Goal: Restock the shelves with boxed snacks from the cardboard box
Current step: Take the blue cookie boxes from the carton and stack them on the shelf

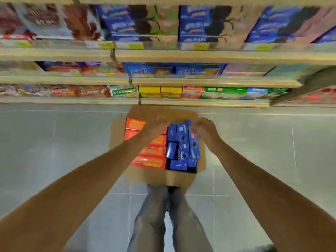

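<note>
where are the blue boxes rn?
Head view, centre: the blue boxes sit in the right half of the open cardboard box on the floor, beside the red boxes on its left, with the right hand at their far end.

We see grey tiled floor [54,160] carrying one open cardboard box [145,176], just in front of the shelving. Bottom shelf [72,101] holds red packs [81,91] on the left, two yellow boxes [160,91] mid, green boxes [223,92] to the right. Middle shelf [200,82] has blue boxes [174,70] at centre. Upper shelf [200,57] carries large blue boxes [196,22] side by side. The frame's blurred, so we can't read labels.
</note>
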The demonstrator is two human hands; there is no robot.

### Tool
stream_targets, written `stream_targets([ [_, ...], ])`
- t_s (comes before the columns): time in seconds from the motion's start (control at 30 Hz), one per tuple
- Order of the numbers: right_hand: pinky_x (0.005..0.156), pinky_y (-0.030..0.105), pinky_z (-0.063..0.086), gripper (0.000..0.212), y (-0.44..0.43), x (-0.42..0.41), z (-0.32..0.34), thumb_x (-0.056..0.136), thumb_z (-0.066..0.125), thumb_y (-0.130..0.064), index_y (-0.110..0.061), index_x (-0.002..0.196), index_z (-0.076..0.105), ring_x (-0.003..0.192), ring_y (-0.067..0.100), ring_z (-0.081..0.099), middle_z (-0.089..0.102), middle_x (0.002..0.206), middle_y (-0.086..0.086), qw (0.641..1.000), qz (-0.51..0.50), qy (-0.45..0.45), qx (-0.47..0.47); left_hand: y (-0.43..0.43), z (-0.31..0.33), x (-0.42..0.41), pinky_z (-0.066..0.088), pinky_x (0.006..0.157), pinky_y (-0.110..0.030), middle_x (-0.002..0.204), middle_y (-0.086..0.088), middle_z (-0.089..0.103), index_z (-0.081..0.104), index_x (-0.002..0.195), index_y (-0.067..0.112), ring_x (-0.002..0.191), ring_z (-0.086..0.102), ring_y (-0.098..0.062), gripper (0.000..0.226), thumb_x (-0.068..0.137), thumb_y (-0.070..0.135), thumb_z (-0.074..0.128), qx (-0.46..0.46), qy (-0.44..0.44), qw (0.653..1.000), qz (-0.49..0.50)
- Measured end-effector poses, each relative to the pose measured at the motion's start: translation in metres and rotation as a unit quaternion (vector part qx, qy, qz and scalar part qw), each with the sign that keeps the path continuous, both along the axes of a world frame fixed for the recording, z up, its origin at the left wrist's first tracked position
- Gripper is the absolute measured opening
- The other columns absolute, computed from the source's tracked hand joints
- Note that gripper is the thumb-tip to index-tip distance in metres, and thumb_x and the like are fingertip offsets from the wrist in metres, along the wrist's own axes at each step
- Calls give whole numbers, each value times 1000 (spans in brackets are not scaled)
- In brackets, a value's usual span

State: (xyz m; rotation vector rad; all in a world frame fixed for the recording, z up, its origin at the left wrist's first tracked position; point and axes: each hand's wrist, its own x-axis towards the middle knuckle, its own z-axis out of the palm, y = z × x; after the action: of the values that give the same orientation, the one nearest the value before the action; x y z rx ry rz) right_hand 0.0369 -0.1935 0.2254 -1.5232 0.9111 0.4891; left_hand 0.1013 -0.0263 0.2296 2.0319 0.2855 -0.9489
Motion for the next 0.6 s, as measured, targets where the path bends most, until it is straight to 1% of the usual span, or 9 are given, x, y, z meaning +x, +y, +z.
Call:
stream_targets([
  [0.1, 53, 23, 35, 29, 1, -20, -67, 89, 50, 3, -21, 73, 54, 44, 4, 53, 55, 68, 5, 999, -26, 38, 10, -9, -73, -23, 34, 60, -27, 66, -3, 43, 38, 63, 24, 63, 45, -18, 36, 90, 10, 57, 33, 31, 998, -42],
  [0.17, 53, 23, 30, 31, 2, -30, -111, 89, 50, 3, -22, 70, 51, 52, 12, 48, 51, 70, 9, 998, -29, 61, 11, -16, -114, -34, 34, 66, -30, 66, 1, 41, 36, 65, 24, 66, 42, -20, 33, 90, 14, 55, 37, 56, 997, -43],
  [0.27, 57, 26, 29, 21, 7, -45, -162, 91, 45, -2, -16, 77, 52, 65, 18, 42, 48, 80, 11, 995, -34, 86, 22, -26, -164, -52, 33, 53, -24, 70, 1, 44, 51, 91, 12, 56, 37, -11, 7, 91, 17, 55, 38, 96, 994, -30],
  [0.33, 61, 25, 36, 16, 10, -52, -184, 90, 47, -4, -15, 93, 57, 74, 18, 47, 53, 84, 5, 993, -48, 101, 21, -32, -192, -58, 33, 50, -17, 80, 0, 49, 48, 117, 6, 62, 40, -9, 30, 92, 20, 55, 30, 121, 992, -30],
  [0.37, 62, 25, 38, 15, 12, -55, -194, 89, 47, -4, -16, 88, 57, 74, 16, 50, 54, 80, 2, 993, -55, 102, 15, -36, -208, -60, 38, 57, -16, 93, -3, 55, 43, 128, 6, 73, 47, -11, 41, 93, 23, 55, 21, 139, 990, -22],
  [0.43, 66, 27, 43, 21, 16, -63, -214, 90, 46, -6, -19, 76, 54, 77, 17, 59, 58, 78, 1, 993, -84, 87, 7, -44, -231, -62, 46, 90, -28, 136, -9, 46, 26, 146, 8, 114, 51, -20, 64, 93, 30, 56, 11, 174, 985, 7],
  [0.47, 71, 29, 46, 19, 18, -69, -225, 91, 46, -8, -20, 79, 55, 85, 20, 63, 63, 86, 3, 991, -110, 79, 6, -49, -241, -65, 40, 103, -36, 145, -7, 37, 21, 148, 11, 128, 42, -22, 69, 93, 32, 56, 5, 192, 981, 22],
  [0.5, 75, 31, 48, 16, 20, -74, -233, 91, 46, -11, -20, 88, 58, 94, 23, 65, 65, 95, 5, 989, -127, 72, -9, -52, -252, -68, 36, 108, -41, 146, -3, 35, 20, 149, 12, 132, 38, -22, 70, 92, 34, 55, 1, 207, 978, 39],
  [0.6, 84, 35, 51, 28, 27, -83, -241, 91, 44, -9, -13, 115, 58, 101, 20, 61, 62, 106, 0, 992, -85, 56, -77, -56, -270, -78, 42, 95, -43, 128, -3, 49, 41, 132, 12, 119, 48, -24, 49, 92, 37, 55, -14, 244, 965, 89],
])
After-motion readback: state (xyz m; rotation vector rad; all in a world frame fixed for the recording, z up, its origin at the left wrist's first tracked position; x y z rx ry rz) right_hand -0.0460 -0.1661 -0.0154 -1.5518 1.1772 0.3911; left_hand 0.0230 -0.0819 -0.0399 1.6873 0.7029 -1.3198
